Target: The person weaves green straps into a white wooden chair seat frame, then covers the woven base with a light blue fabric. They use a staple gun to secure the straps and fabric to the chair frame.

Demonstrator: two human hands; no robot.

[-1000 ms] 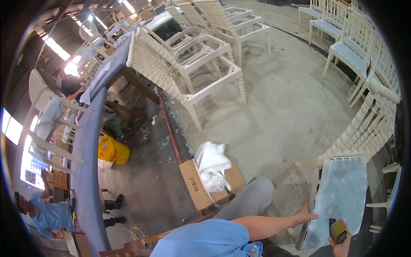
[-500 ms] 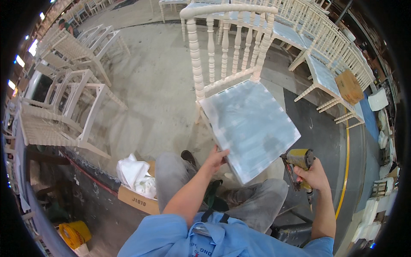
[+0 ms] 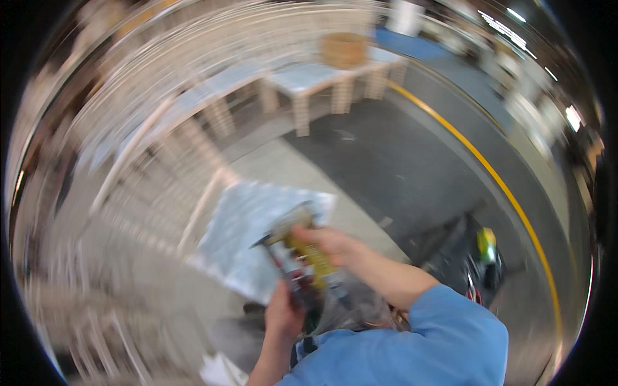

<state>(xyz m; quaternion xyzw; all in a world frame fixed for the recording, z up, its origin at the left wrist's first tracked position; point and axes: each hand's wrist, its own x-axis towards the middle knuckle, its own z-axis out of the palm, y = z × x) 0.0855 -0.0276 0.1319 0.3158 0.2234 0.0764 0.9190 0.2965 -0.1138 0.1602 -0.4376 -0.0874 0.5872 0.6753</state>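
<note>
Blurred workshop floor [image 3: 399, 174] fills the frame; at lower centre the right hand [image 3: 331, 244] grips a yellow power tool [image 3: 302, 254], the left hand [image 3: 283, 312] closes on its underside, so a fumble could drop it onto the pale chair seat [image 3: 251, 225].

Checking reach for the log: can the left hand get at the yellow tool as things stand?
Probably yes. The left hand is right beneath the yellow tool gripped by the right hand, nothing between; motion blur hides whether it touches.
</note>
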